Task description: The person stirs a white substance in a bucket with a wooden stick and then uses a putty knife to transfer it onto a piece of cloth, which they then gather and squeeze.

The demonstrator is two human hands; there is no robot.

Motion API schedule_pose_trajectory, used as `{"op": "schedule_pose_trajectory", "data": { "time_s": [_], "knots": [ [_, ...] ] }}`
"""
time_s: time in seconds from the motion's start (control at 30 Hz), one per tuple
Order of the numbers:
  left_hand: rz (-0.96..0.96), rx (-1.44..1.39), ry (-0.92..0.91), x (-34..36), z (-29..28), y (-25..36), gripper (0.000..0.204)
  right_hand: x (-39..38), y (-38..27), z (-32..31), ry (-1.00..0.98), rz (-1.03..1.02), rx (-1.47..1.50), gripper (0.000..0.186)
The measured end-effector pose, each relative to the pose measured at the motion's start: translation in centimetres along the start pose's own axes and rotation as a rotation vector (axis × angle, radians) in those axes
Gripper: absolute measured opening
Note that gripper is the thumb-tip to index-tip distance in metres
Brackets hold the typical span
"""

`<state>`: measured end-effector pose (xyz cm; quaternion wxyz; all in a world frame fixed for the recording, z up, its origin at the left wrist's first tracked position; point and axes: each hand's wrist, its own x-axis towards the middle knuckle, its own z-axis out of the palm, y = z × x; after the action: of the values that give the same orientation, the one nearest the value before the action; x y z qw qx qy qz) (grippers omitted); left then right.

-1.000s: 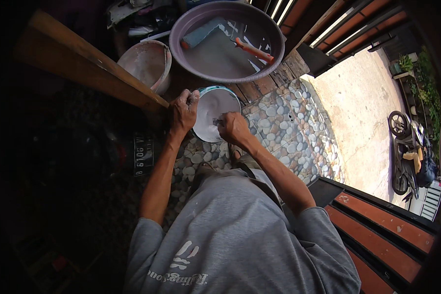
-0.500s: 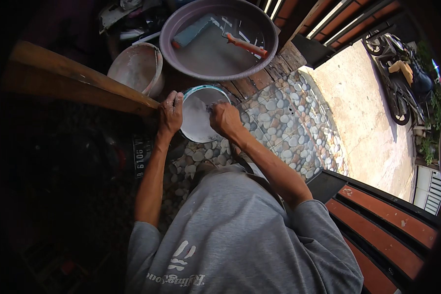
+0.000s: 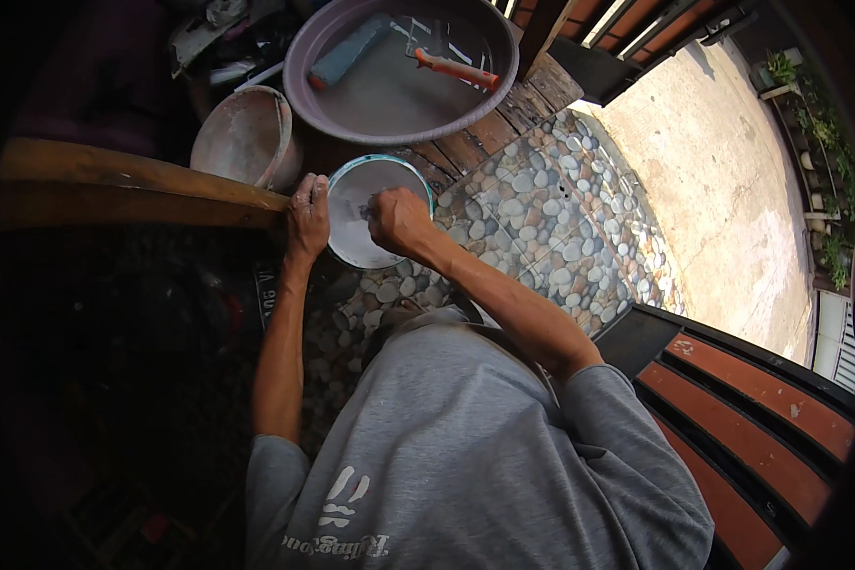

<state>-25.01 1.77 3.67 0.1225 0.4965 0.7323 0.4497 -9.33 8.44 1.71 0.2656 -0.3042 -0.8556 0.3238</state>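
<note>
Grip of the left hand [image 3: 308, 214] is curled over the left rim of a pale bucket [image 3: 382, 173] with a teal edge, seemingly holding it, though the fingertips are partly hidden; the right hand [image 3: 401, 223] is bunched into a tight fist over the bucket's right side, around a dark tool [image 3: 366, 211] whose shape I cannot make out (the knuckles cover most of it); the bucket sits on the near side of a purple basin [image 3: 389, 138], with a stained pail [image 3: 242, 141] to its far left; white paste [image 3: 353, 243] lies inside; judging by that, the bucket should feel heavy and low-weighted, its wall slightly flexible; wet paste would make it slippery, so a clean stretch of rim seems the place to brace; the tool is best held high, clear of the paste.
</note>
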Motion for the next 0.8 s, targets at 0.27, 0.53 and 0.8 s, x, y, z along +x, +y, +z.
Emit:
{"op": "schedule_pose_trajectory", "data": {
  "time_s": [0.27,0.53,0.8],
  "knots": [
    [-0.166,0.075,-0.109,0.3,-0.4,0.3,0.046,1.0,1.0,0.3,-0.029,0.256,0.162,0.018],
    [-0.131,0.061,-0.085,0.0,-0.5,0.8,0.039,-0.3,1.1,-0.1,-0.079,0.191,0.100,0.021],
    [-0.225,0.075,-0.115,-0.5,-1.0,0.8,0.050,-0.8,0.3,-0.5,-0.124,0.193,0.007,0.016]
  ]
}}
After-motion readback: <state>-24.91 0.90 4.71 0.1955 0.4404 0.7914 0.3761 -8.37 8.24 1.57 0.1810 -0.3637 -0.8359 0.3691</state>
